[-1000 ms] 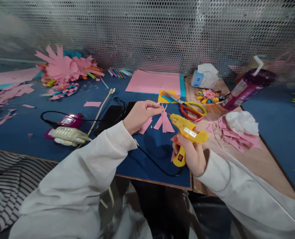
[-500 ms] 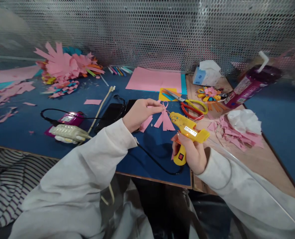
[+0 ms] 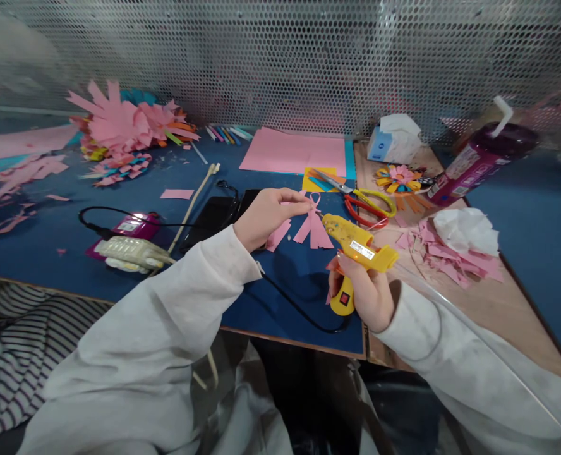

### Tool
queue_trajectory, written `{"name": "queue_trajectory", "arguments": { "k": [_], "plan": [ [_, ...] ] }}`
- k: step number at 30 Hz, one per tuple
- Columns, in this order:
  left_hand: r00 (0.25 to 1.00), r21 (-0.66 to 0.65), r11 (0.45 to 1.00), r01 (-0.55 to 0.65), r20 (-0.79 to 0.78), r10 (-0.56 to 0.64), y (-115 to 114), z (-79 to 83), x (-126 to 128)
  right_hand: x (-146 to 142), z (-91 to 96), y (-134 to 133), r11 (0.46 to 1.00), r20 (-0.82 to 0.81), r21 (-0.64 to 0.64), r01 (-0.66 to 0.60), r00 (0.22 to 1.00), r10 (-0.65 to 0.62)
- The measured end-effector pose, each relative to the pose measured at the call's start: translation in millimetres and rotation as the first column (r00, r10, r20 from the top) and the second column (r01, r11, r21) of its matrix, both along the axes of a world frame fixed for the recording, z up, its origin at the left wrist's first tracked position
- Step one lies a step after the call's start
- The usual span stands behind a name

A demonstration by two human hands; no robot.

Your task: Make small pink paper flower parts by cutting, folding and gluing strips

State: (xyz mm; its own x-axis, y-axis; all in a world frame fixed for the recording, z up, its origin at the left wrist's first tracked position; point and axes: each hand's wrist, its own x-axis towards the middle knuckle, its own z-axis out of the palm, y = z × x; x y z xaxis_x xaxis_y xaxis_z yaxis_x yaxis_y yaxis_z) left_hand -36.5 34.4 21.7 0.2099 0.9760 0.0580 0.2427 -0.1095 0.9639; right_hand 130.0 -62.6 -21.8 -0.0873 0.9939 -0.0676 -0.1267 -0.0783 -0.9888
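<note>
A yellow hot glue gun point(image 3: 356, 243) is gripped in my right hand point(image 3: 368, 287), its nozzle pointing left at the upper part of a pink paper bow point(image 3: 314, 230). The bow has a small loop on top and strips fanning out below. My left hand point(image 3: 271, 218) pinches the bow near its knot, thumb and fingertips together. Whether the nozzle touches the paper I cannot tell. A clear glue stick point(image 3: 444, 297) trails from the gun's rear over my right sleeve. Another pink paper piece point(image 3: 278, 236) lies beneath my left hand.
Scissors point(image 3: 368, 203) lie behind the glue gun, near a paper flower point(image 3: 398, 178), tissue box point(image 3: 394, 145) and purple bottle point(image 3: 482, 164). Pink scraps point(image 3: 455, 256) are at right. A power strip point(image 3: 133, 253), phone point(image 3: 207, 221) and pink paper flowers point(image 3: 119, 123) are at left.
Almost nothing differs. Both hands, the bow and the glue gun hold their places; the view has shifted very slightly.
</note>
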Motion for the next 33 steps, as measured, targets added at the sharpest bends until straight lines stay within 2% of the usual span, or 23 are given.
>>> {"name": "queue_trajectory", "arguments": {
  "k": [33],
  "plan": [
    [1.000,-0.005,1.000,0.016,0.005,-0.016,-2.4,1.3,0.2,-0.1,0.0,-0.2,1.000,-0.007,-0.022,0.019,1.000,-0.019]
  ]
}}
